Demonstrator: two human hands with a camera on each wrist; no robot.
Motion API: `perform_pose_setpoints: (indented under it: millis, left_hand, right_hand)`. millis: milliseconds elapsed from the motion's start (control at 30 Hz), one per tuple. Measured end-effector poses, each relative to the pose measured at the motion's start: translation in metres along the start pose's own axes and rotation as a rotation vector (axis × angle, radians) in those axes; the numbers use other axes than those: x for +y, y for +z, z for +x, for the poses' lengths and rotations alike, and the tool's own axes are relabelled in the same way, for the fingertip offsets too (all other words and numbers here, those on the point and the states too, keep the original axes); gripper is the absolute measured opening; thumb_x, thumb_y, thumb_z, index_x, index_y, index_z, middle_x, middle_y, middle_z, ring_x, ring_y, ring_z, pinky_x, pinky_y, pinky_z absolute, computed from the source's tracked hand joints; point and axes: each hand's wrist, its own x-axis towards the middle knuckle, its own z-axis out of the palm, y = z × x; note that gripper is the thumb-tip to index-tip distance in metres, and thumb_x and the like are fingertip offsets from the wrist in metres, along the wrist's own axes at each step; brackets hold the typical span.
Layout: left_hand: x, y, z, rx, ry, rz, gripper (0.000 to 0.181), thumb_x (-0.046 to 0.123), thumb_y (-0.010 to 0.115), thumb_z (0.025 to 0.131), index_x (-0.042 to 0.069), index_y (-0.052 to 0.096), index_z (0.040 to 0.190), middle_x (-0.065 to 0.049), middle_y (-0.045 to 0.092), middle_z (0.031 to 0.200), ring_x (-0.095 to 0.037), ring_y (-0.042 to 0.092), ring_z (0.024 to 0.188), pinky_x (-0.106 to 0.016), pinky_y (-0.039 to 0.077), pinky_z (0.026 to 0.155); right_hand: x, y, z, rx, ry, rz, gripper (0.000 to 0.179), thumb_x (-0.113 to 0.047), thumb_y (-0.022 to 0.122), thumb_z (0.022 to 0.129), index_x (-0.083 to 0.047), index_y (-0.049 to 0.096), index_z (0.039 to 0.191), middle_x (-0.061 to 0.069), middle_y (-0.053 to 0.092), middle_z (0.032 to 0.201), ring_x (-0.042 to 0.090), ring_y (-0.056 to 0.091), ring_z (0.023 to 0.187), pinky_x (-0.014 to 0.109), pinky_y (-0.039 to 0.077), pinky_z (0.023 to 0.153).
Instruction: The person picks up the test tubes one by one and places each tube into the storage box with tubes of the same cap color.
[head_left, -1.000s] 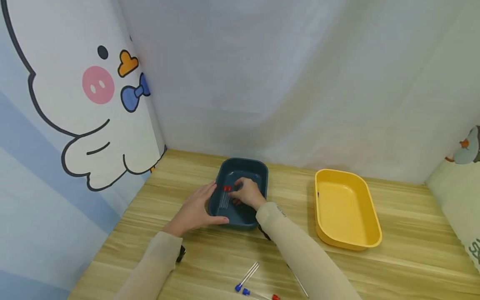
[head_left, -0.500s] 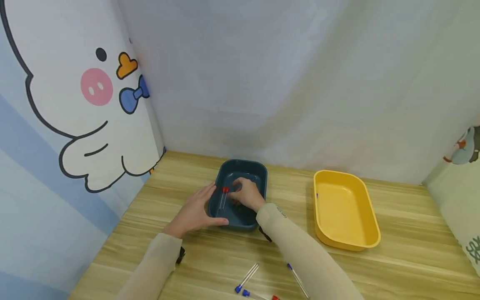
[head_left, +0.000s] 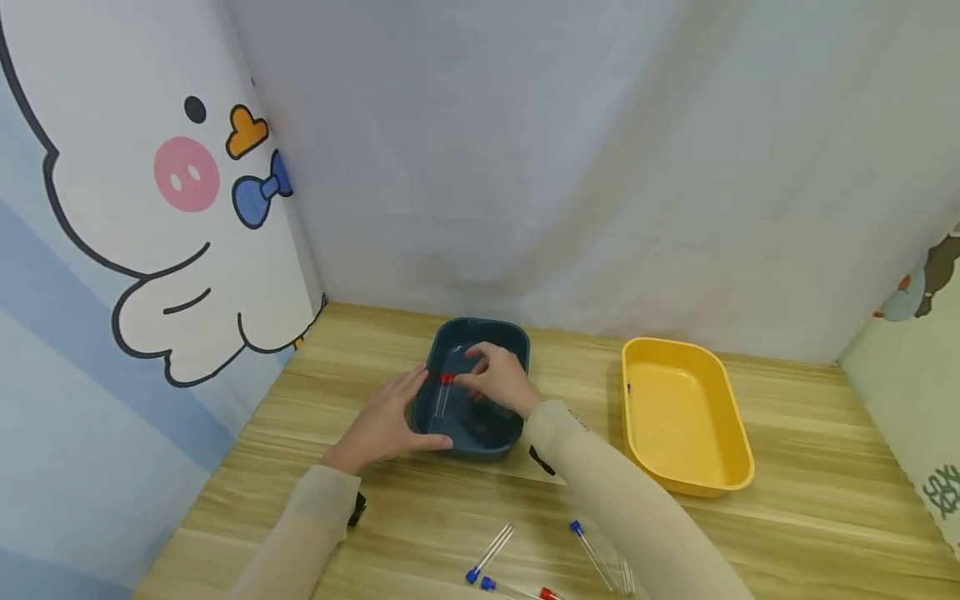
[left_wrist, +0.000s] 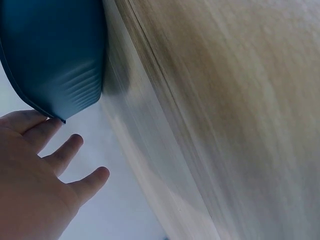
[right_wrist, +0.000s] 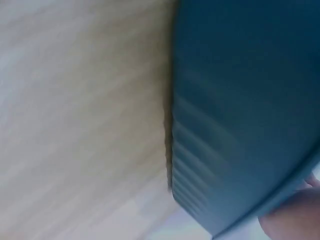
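Note:
My left hand point(head_left: 384, 423) rests at the dark blue tray point(head_left: 431, 343), fingers along its left side and thumb stretched along the front rim. In the left wrist view the fingers of the left hand point(left_wrist: 35, 170) are spread, with some fingertips touching the rim. Inside the tray lie thin clear tubes with red caps point(head_left: 446, 380), close together. Over the tray my right hand point(head_left: 501, 382) hovers with bent, parted fingers, thumb and index tips beside the red caps. Nothing shows between those fingers. The right wrist view is mostly the tray's outer wall point(right_wrist: 240, 110).
A yellow tray point(head_left: 741, 479) stands to the right, with a small purple spot on its left wall. Near the front lie blue-capped tubes point(head_left: 491, 552), another blue-capped tube point(head_left: 594, 557), a red cap point(head_left: 550, 594) and clear tubes point(head_left: 626, 575) partly under the right sleeve.
The two red caps, slightly apart before, now lie together. My right hand has risen a little and its fingers have parted. The sleeve has shifted, uncovering more tubes. The left hand stays put.

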Motion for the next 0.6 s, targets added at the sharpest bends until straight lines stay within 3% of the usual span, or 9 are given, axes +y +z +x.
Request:
perform_pose_setpoints:
  millis: [300, 600]
  left_hand:
    - [0.003, -0.001, -0.001, -0.004, -0.018, 0.002, 0.125, 0.072, 0.081, 0.072, 0.012, 0.023, 0.165, -0.009, 0.021, 0.174, -0.043, 0.023, 0.158, -0.071, 0.027, 0.121]
    - [0.006, -0.002, 0.000, -0.015, -0.039, 0.015, 0.126, 0.073, 0.081, 0.072, 0.012, 0.022, 0.166, -0.011, 0.021, 0.174, -0.043, 0.022, 0.158, -0.072, 0.026, 0.121]
  right_hand:
    - [-0.004, -0.030, -0.014, 0.011, -0.047, -0.065, 0.052, -0.024, 0.076, 0.095, -0.009, 0.057, 0.141, 0.010, 0.075, 0.095, 0.015, 0.073, 0.078, 0.032, 0.062, 0.076]
    - [-0.005, -0.053, -0.030, 0.005, -0.114, -0.085, 0.054, -0.022, 0.074, 0.096, -0.005, 0.055, 0.143, 0.013, 0.071, 0.107, 0.021, 0.070, 0.092, 0.035, 0.059, 0.082]
